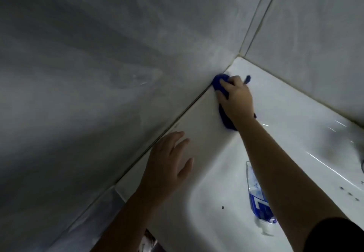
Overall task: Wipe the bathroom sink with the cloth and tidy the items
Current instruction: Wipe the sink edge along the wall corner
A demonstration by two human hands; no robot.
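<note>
The grip of the right hand [237,99] holds the bunched, deep-blue cloth [218,81], which pokes out at 10 and 6 o'clock on the sink [285,106] rim. The left hand [167,166] is spread flat, grip wide.

Looking down into a white sink [199,125] set in a corner of grey tiled wall [98,74]. Gripping a bunched blue cloth [217,82] in the right hand [237,98], fingers curled over it, pressed onto the sink's left ledge right at the wall seam, near the corner. Holding the left hand [167,165] flat over the same ledge closer in, fingers straight and spread, just beside the seam. Down in the basin, beside the right forearm: a blue-and-white toothpaste tube [258,198] lying flat, cap end nearest. Near it, a dark speck [222,207]. At lower right, a dark sleeve [334,236].
</note>
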